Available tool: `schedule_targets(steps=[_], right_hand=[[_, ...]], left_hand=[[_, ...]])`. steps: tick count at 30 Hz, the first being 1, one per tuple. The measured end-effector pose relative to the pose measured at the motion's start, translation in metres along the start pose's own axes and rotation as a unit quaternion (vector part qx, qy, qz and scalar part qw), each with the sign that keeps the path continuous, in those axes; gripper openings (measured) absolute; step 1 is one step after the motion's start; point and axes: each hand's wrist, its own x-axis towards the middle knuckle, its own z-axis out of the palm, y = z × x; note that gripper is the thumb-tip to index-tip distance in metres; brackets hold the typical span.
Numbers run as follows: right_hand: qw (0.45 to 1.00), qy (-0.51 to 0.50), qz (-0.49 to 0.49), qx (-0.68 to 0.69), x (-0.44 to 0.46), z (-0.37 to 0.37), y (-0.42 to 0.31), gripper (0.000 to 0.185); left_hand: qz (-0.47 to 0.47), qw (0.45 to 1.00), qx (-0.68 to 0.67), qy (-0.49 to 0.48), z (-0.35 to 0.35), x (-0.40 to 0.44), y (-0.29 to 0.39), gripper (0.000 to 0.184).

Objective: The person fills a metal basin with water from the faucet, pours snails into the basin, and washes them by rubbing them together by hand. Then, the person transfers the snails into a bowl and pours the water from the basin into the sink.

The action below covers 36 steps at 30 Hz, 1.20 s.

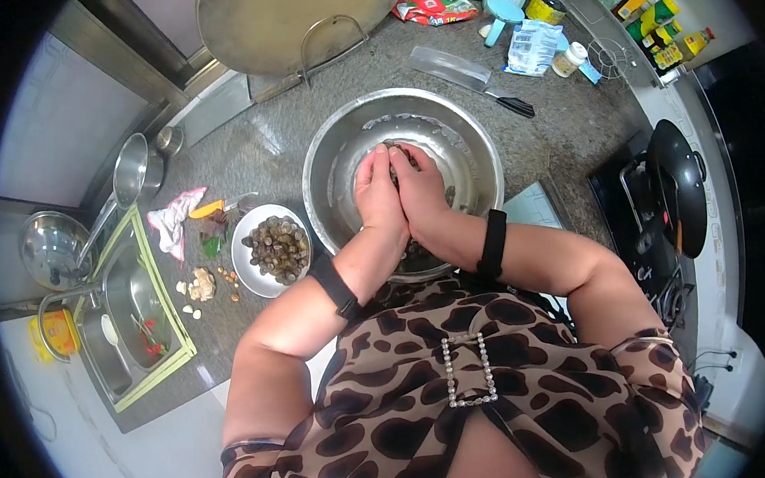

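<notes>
Inside a large steel basin (pixel 315 169), my left hand (pixel 380 191) and my right hand (pixel 420 187) are pressed side by side, cupped round a heap of small dark snails or shellfish (pixel 398 156). Some of the heap shows between the fingers and thumbs. More dark shells lie at the bottom of the basin near my wrists, partly hidden by my forearms. Just left of the basin, a white bowl (pixel 249 280) holds a pile of similar shells (pixel 276 248).
A cleaver (pixel 451 66) lies behind the basin, near a round board (pixel 290 21). Ginger (pixel 201 285), garlic and an orange-handled knife (pixel 207 209) are left of the bowl, beside the sink (pixel 132 294). A wok (pixel 679 181) and stove stand at right.
</notes>
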Motion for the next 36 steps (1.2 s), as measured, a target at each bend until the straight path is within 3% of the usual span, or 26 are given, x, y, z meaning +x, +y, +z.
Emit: schedule_targets(steps=[6, 14, 20, 22, 24, 26, 29, 33, 36], right_hand=[[0.996, 0.018, -0.073, -0.04, -0.017, -0.001, -0.014, 0.034], [0.999, 0.009, -0.03, 0.025, -0.031, -0.009, -0.005, 0.032], [0.997, -0.042, -0.026, 0.055, -0.053, 0.007, -0.015, 0.033], [0.995, -0.063, -0.024, 0.076, -0.061, 0.024, -0.015, 0.031], [0.991, -0.095, -0.088, 0.029, -0.067, 0.046, -0.011, 0.029], [0.989, -0.109, -0.091, 0.028, -0.077, 0.073, -0.004, 0.027], [0.981, -0.16, -0.112, 0.001, -0.093, 0.109, 0.007, 0.025], [0.974, -0.19, -0.111, -0.048, -0.093, 0.144, 0.046, 0.025], [0.958, -0.222, -0.125, -0.129, -0.086, 0.148, 0.063, 0.029]], left_hand=[[0.074, 0.995, 0.061, -0.024, 0.006, -0.016, 0.01, 0.022], [0.064, 0.996, 0.056, -0.008, -0.005, -0.027, -0.002, 0.02], [0.156, 0.977, 0.147, -0.003, -0.024, -0.035, 0.014, 0.023], [0.169, 0.978, 0.122, 0.018, -0.031, -0.041, 0.031, 0.024], [0.201, 0.977, 0.068, 0.029, -0.045, -0.044, 0.05, 0.023], [0.233, 0.972, 0.034, 0.018, -0.062, -0.049, 0.072, 0.02], [0.25, 0.961, 0.057, 0.103, -0.092, -0.053, 0.097, 0.023], [0.252, 0.959, 0.039, 0.126, -0.137, -0.04, 0.105, 0.024], [0.262, 0.947, 0.105, 0.154, -0.169, -0.026, 0.102, 0.023]])
